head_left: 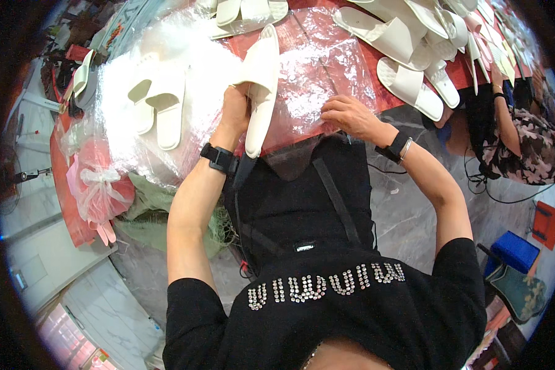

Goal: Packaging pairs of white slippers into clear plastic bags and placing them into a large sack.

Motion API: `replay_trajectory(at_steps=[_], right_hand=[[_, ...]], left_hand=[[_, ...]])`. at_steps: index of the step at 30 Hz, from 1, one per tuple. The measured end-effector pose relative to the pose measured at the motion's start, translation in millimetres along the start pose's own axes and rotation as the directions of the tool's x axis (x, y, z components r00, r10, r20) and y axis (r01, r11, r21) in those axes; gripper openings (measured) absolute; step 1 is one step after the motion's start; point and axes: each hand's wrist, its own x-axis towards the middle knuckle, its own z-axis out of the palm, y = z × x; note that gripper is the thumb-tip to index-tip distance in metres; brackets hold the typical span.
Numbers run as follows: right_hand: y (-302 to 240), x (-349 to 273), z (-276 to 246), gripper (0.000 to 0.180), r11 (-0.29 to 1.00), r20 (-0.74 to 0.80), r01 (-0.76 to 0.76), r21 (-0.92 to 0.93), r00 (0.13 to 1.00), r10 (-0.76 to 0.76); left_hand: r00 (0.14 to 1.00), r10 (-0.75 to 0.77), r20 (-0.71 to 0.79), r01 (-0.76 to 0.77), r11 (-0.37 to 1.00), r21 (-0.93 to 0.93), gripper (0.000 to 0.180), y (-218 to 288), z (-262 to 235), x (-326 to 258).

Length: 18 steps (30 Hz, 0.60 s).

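Observation:
My left hand (235,112) is closed on a pale cream slipper (264,92), its fingers partly hidden under the strap. The slipper is turned on its side, toe and heel running away from me. My right hand (351,118) is at the near edge of a clear plastic bag (317,68), fingers pinched together on the film. The bag lies on the red tabletop. Left of my left hand, a pair of cream slippers (168,120) lies on a stack of shiny clear plastic (120,139).
Many loose slippers (407,46) are piled at the far right, with more slippers (250,12) at the far middle. A co-worker's arm (504,120) reaches in at the right. A tied pink bag (102,185) is at the left. A blue box (513,251) stands low right.

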Motion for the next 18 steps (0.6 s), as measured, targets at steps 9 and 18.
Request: replay_trajectory(at_steps=[9,18], right_hand=[[-11,27,-36,0.015,0.991,-0.009,0.059,-0.118,0.998,-0.060],[9,-14,-45,0.024,0.852,0.114,-0.022,-0.523,0.989,0.096]], left_hand=[[0.998,0.029,-0.052,-0.033,0.996,-0.081,0.026,-2,-5,-1],[0.999,0.048,0.009,-0.048,0.998,-0.048,0.025,0,-18,-5]])
